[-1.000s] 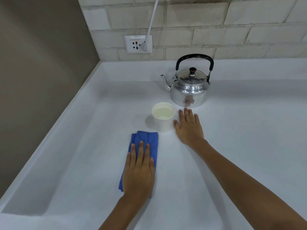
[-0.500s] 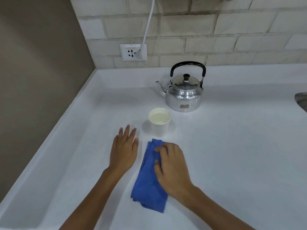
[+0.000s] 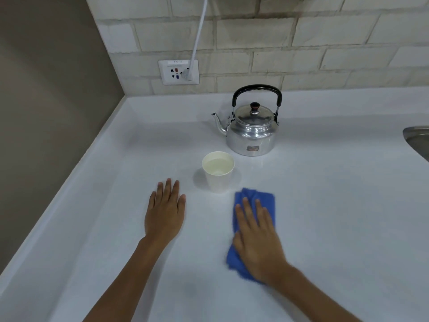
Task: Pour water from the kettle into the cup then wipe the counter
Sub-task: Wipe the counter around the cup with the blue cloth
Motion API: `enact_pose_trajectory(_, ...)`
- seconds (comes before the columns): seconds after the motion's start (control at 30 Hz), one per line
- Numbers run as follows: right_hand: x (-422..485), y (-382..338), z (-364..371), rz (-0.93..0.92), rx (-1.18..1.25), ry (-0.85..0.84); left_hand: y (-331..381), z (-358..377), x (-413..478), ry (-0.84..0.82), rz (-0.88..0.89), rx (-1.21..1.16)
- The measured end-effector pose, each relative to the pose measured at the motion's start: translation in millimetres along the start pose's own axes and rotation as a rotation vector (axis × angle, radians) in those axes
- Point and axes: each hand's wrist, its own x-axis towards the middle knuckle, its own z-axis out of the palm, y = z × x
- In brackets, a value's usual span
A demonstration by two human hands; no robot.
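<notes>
A shiny metal kettle (image 3: 251,133) with a black handle stands upright at the back of the white counter (image 3: 336,205), spout pointing left. In front of it a white paper cup (image 3: 218,180) holds water. A folded blue cloth (image 3: 267,201) lies just right of and nearer than the cup. My right hand (image 3: 257,240) presses flat on the cloth, fingers spread, covering its middle. My left hand (image 3: 166,214) rests flat and empty on the counter left of the cup, apart from it.
A steel sink edge (image 3: 417,138) shows at the far right. A wall socket (image 3: 178,72) with a white cable (image 3: 199,31) plugged in sits on the tiled back wall. A brown side wall (image 3: 46,112) bounds the counter on the left.
The cloth passed from under my left hand to under my right hand. It then slid to the right, ending in front and right of the cup. My left hand settled flat left of the cup.
</notes>
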Motion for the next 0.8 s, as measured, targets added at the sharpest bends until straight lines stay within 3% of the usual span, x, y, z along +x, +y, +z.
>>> enact_pose_trajectory(0.2,60.1,47.3,1.9,0.135,-0.006,-0.015,3.0,2.5,0.0,0.012,-0.004,0.011)
enact_pose_trajectory(0.37,33.3,28.5,11.5,-0.193,0.050,0.085,1.0,5.1,0.5,0.019,0.005,0.019)
enact_pose_trajectory(0.47,34.0,55.7,12.5,-0.322,0.164,0.003,-1.0,6.1,0.4,0.023,0.010,0.015)
enact_pose_trajectory(0.67,97.3,97.7,4.1,-0.066,0.165,-0.012,2.8,4.2,0.2,0.030,-0.002,0.034)
enact_pose_trajectory(0.8,96.9,65.7,13.2,-0.199,0.066,0.042,1.5,5.2,0.3,0.029,-0.005,0.036)
